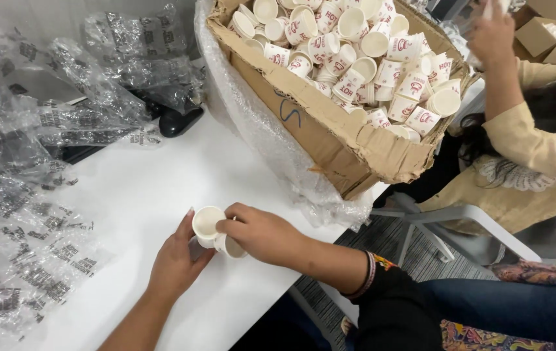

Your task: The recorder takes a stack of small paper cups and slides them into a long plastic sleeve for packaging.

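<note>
matt paper cups (208, 224) – rough cardboard box (330, 140) – glossy crinkled plastic bags (25, 195).

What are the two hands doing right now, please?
Left hand: closed on a small white paper cup.
Right hand: closed on a second paper cup, beside the first.

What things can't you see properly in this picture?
- Head view: the second paper cup is mostly hidden under the right hand.
- The cups deep inside the cardboard box are hidden by the ones on top.
- The black thing on the table is partly covered by plastic bags.
- The other person's hand is blurred and cut by the top edge.
</note>
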